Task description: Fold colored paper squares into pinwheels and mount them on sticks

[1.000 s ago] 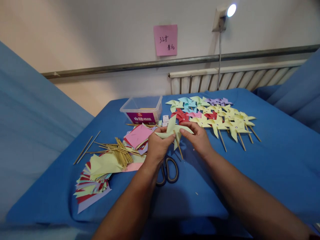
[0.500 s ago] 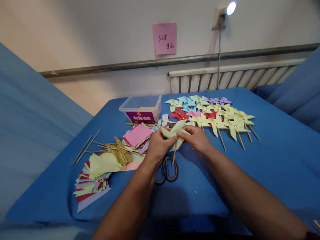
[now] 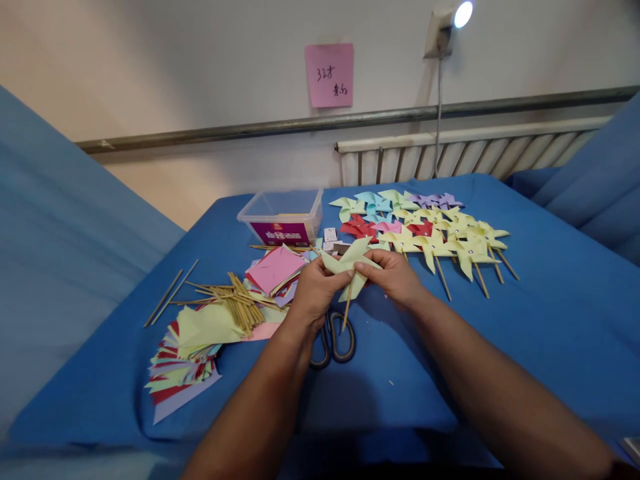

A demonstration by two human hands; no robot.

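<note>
A pale green paper pinwheel point(image 3: 350, 261) on a thin wooden stick point(image 3: 347, 311) hangs just above the blue table point(image 3: 550, 320). My left hand point(image 3: 314, 291) pinches it from the left and my right hand point(image 3: 395, 275) pinches its centre from the right; both thumbs meet on the paper. The stick points down toward black-handled scissors point(image 3: 334, 339) lying under my hands.
Several finished pinwheels point(image 3: 435, 230) lie in rows at the back right. To the left are loose wooden sticks point(image 3: 235, 303), a fan of coloured paper squares point(image 3: 187, 360) and a pink stack point(image 3: 275, 269). A clear plastic box point(image 3: 283, 217) stands behind. A radiator point(image 3: 470, 157) lines the wall.
The pinwheel has turned in my hands: its stick swung from slanting down-right to slanting down-left over the scissors. My hands stayed almost in place.
</note>
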